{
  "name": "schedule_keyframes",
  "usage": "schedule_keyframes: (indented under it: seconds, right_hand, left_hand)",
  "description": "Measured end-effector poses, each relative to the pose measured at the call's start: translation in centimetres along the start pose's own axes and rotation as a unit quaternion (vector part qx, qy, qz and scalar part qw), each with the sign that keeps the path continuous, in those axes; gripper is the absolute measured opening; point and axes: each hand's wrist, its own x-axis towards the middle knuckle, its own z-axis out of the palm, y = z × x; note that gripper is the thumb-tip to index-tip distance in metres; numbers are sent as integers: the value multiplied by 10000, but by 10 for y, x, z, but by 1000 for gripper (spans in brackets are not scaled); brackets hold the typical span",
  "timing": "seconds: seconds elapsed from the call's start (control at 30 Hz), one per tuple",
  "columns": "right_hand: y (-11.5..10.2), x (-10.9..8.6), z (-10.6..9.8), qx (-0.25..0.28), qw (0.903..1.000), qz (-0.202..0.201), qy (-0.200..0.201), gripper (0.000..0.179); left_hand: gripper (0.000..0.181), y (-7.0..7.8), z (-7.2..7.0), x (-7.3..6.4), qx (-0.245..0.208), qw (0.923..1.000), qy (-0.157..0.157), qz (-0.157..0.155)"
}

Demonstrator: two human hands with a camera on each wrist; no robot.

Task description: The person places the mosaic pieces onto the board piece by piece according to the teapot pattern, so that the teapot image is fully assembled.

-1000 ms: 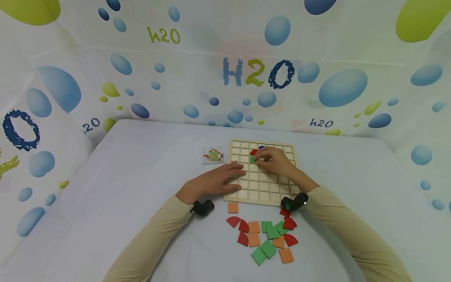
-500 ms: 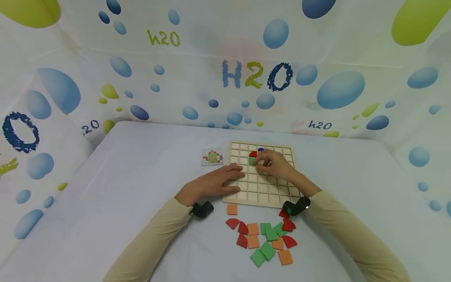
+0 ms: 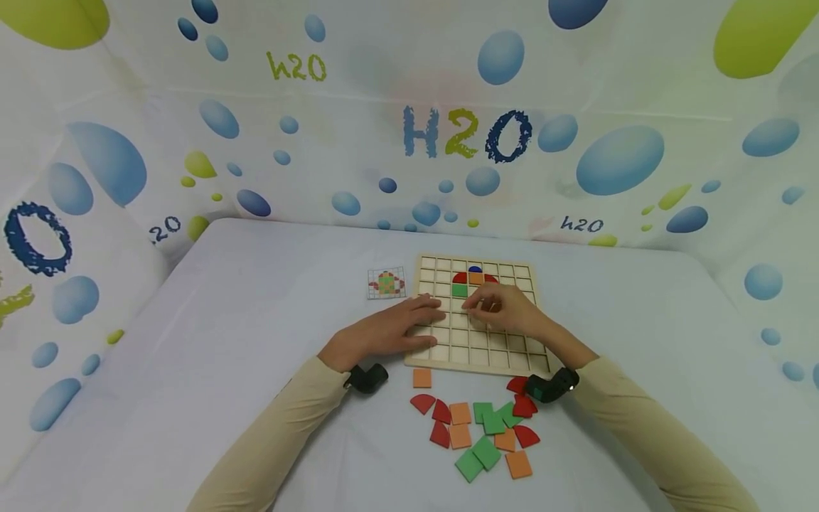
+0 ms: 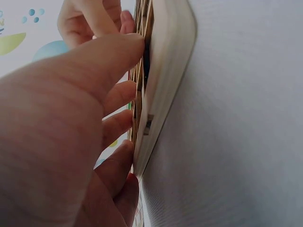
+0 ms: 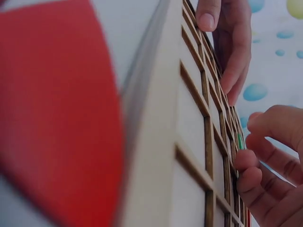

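A wooden grid board [image 3: 459,354] lies on the white-covered table. My left hand [image 3: 393,328] rests on its left side with the fingers extended; in the left wrist view those fingers [image 4: 118,94] lie over the board's edge. Over the board's middle is my right hand [image 3: 505,309], fingers loosely bent, and I see nothing between them in the right wrist view. Just beyond its fingertips, a green square tile [image 3: 459,290] sits in a cell. Above it are a red quarter-circle tile [image 3: 460,278], an orange square [image 3: 476,279], another red piece [image 3: 490,279] and a blue piece [image 3: 475,269].
A small pattern card [image 3: 387,283] lies left of the board. In front of the board are loose green squares [image 3: 486,453], orange squares [image 3: 519,464] and red quarter-circles [image 3: 423,404], several of each. A lone orange square [image 3: 422,378] lies near the board's front edge.
My right hand has drawn back toward me and slightly right, off the green tile. The orange square and the right-hand red piece now show. My left hand has stayed in place.
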Motion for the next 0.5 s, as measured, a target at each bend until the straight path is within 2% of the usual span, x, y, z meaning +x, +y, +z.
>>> schedule_keyframes:
  seconds: [0.27, 0.5]
  right_hand:
    - [-9, -11, 0, 287, 9986, -103, -427, 13]
    - [-15, -18, 0, 263, 9971, -167, -688, 12]
  left_hand:
    - [54, 0, 0, -1, -16, 10000, 11, 0]
    - [54, -1, 0, -1, -22, 10000, 1, 11]
